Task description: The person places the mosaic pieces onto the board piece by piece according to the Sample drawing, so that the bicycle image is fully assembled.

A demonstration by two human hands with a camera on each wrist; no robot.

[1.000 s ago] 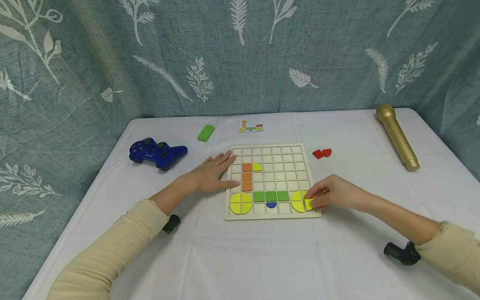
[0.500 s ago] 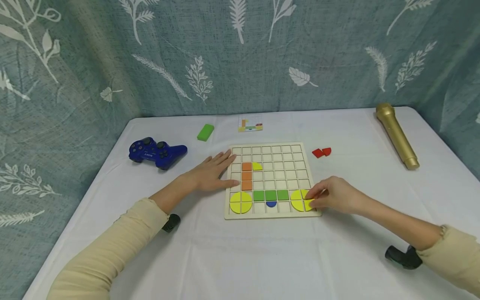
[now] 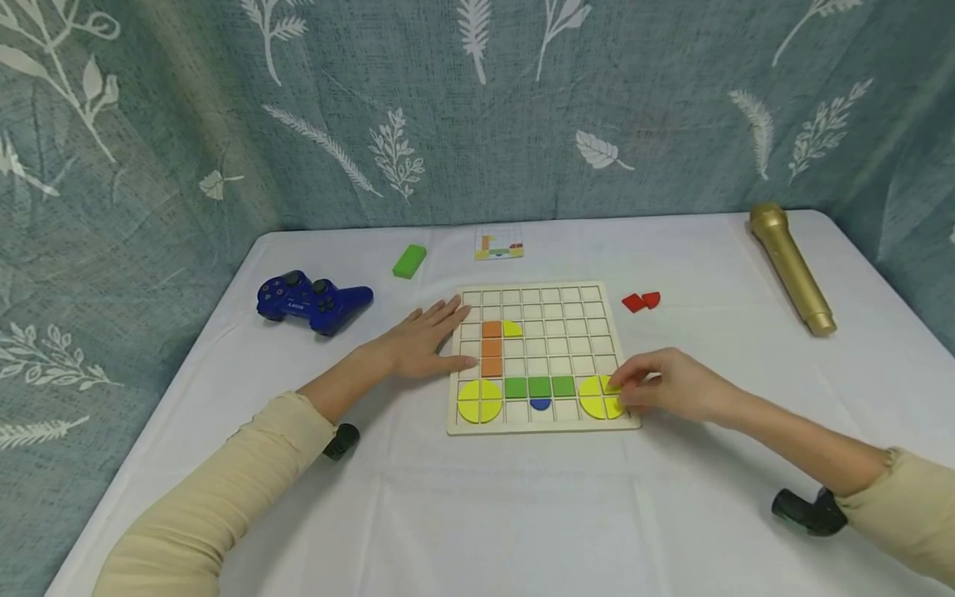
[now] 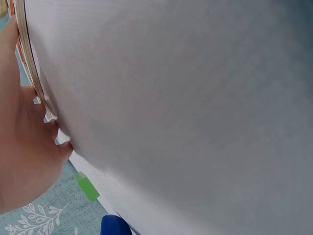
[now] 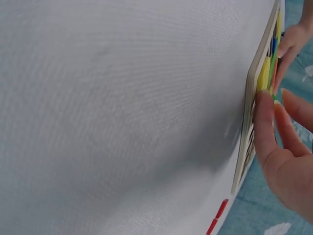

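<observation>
A pale square grid board lies on the table with coloured tiles set in its cells. My left hand rests flat with spread fingers on its left edge. At the near right corner, my right hand has thumb and fingertips at the lower-right yellow quarter-circle tile, which lies in the round of yellow tiles. In the right wrist view the thumb tip meets the yellow tile; the fingers partly hide the round. Orange tiles, green tiles and a blue half-circle tile sit in other cells.
Two red tiles lie right of the board. Behind it are a small pattern card and a green block. A blue game controller is at the left, a gold microphone-shaped object at the right.
The yellow tile in my right hand has gone down from a tilt into its cell, completing the round. My right fingers have shifted slightly right; the left hand stays put.
</observation>
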